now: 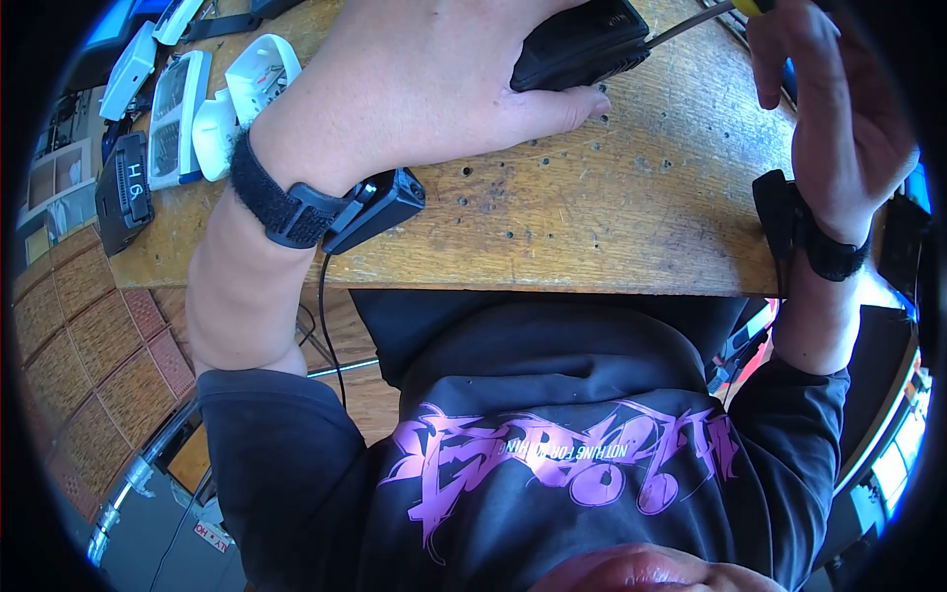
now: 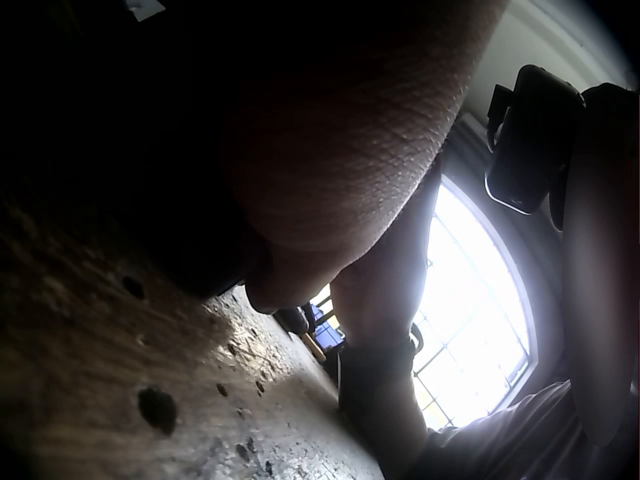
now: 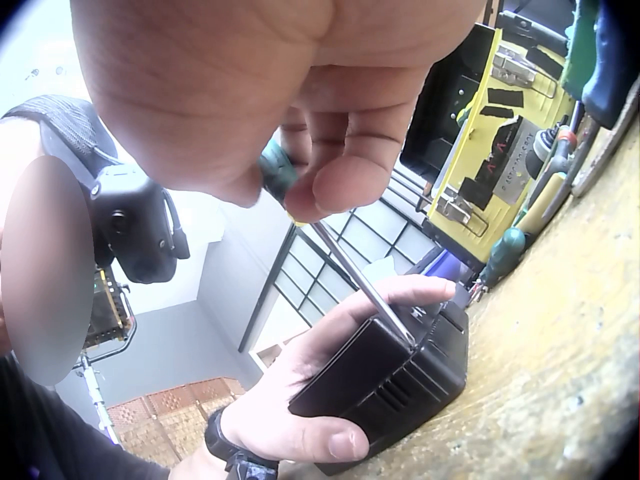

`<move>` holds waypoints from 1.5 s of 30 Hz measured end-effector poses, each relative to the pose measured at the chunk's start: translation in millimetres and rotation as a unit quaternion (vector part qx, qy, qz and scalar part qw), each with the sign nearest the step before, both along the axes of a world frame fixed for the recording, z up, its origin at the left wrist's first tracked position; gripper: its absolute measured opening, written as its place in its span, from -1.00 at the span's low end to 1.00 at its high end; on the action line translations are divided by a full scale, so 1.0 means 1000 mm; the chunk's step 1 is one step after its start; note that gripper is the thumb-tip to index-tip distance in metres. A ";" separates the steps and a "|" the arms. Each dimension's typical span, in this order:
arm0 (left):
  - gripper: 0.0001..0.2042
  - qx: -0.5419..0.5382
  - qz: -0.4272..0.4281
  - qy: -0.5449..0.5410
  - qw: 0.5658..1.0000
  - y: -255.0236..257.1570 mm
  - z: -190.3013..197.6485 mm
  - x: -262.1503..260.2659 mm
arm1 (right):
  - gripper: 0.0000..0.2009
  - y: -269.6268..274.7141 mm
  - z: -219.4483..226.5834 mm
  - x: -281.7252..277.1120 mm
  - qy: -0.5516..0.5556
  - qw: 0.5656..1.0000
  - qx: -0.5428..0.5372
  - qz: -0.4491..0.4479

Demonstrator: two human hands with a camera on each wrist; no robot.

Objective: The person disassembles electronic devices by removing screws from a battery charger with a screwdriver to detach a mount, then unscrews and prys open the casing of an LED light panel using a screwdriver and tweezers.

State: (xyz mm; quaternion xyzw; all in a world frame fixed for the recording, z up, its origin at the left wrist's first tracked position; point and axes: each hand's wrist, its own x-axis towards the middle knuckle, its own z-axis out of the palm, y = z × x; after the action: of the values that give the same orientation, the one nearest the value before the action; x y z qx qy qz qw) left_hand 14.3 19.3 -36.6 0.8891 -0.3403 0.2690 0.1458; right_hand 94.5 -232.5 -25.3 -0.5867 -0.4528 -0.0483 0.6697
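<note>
My left hand (image 1: 434, 94) grips a black plastic box (image 1: 582, 47) with slotted vents, holding it down at the far part of the wooden table. In the right wrist view the thumb lies along the box's near side, with fingers over the far side. My right hand (image 1: 848, 128) holds a screwdriver (image 3: 355, 275) by its handle, most of which the fingers hide. Its metal shaft slants down, and the tip meets the box at a seam by the vented end. The left wrist view is dark and shows mainly the underside of the left hand (image 2: 330, 220).
Scarred, pitted wood forms the table top (image 1: 552, 217). White plastic trays (image 1: 261, 74) with small parts and a black device (image 1: 126, 192) with white lettering stand at the left. A yellow case (image 3: 480, 210) and several hand tools, including pliers (image 3: 608, 60), lie beyond the box.
</note>
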 end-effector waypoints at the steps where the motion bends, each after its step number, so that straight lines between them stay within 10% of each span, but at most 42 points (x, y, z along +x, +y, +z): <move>1: -0.36 -0.023 -0.007 0.010 1.000 0.000 -0.001 0.001 | -0.52 0.001 0.000 0.000 0.004 1.000 0.003 0.003; 45: -0.37 0.015 0.015 0.007 1.000 -0.002 0.005 -0.003 | -0.52 -0.002 0.005 0.002 0.166 0.969 0.142 0.113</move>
State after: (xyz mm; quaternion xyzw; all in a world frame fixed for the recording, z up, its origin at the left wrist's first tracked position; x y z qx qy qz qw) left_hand 11.1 17.5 -31.8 0.8982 -0.3298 0.2594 0.1308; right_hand 97.0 -234.2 -20.0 -0.4307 -0.3871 0.0617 0.8129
